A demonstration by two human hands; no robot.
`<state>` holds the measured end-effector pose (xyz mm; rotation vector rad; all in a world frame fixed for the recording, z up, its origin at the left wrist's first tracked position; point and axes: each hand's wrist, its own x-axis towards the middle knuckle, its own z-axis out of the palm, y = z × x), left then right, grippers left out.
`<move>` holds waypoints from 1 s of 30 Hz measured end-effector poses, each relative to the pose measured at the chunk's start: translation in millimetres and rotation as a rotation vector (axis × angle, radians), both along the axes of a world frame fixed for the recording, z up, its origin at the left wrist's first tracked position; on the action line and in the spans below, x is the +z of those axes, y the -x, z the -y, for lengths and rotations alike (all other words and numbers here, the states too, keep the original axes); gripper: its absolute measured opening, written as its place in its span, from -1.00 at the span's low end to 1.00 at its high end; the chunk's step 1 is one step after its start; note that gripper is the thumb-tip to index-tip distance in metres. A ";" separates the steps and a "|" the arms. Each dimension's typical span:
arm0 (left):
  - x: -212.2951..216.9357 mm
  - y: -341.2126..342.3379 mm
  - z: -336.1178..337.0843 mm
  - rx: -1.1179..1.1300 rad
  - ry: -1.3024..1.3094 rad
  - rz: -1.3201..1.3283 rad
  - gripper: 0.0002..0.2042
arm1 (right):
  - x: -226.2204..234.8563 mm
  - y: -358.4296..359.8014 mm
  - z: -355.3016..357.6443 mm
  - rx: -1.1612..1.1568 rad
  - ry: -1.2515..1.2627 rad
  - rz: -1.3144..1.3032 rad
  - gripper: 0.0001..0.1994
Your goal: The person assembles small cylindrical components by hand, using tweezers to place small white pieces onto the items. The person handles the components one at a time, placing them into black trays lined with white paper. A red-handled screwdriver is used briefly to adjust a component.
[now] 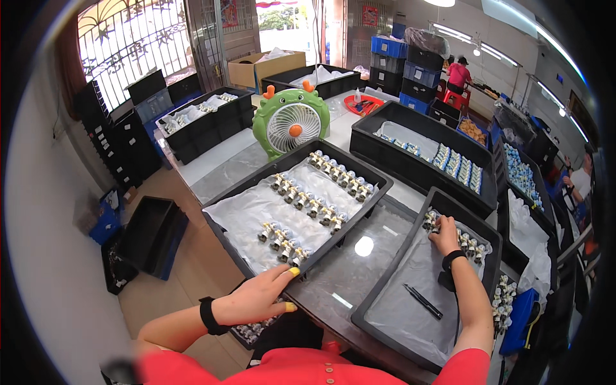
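My left hand (256,298), with yellow finger covers on thumb and forefinger, rests its outstretched fingers at the near corner of a black tray (220,239). Rows of small white, black and yellow figurines (308,204) stand on that tray's white lining sheet. In a second, narrower black tray (380,296) to the right, my right hand (445,237) pinches a small figurine at the row along the far end. The fingers partly cover it. More figurines (473,247) stand beside that hand. A black pen-like tool (423,301) lies on the lining below it. Both wrists wear black bands.
A green cartoon-shaped fan (292,122) stands behind the left tray. Larger black bins (420,151) with small parts sit farther back. A red dish (364,104) holds tools. Empty black crates (151,237) lie on the floor at left. Other people (458,74) sit at the far right.
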<state>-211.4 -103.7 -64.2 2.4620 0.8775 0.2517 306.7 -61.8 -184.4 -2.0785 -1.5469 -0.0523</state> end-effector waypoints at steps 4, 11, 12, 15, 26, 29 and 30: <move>-8.8 5.6 6.3 -0.095 -0.142 -0.081 -0.40 | 6.7 5.5 1.2 0.013 0.014 -0.003 -0.56; -10.2 2.4 4.5 -0.128 -0.244 -0.142 -0.46 | -8.6 -7.5 0.5 0.034 0.001 0.022 -0.60; -10.3 2.6 5.0 -0.127 -0.239 -0.149 -0.46 | -10.6 -6.4 3.3 0.044 -0.028 0.016 -0.60; -11.1 5.1 4.6 -0.119 -0.260 -0.160 -0.43 | -10.7 -5.8 -2.6 0.034 -0.015 -0.037 -0.63; -5.8 4.9 7.5 -0.112 -0.146 -0.217 -0.42 | -3.0 0.9 -2.4 -0.011 -0.065 -0.116 -0.56; 0.4 5.9 5.9 -0.138 -0.141 -0.259 -0.43 | 8.6 8.0 -0.3 -0.040 -0.083 -0.232 -0.46; 2.8 5.5 4.6 -0.132 -0.099 -0.278 -0.43 | 10.8 3.6 -0.9 -0.047 -0.018 -0.204 -0.36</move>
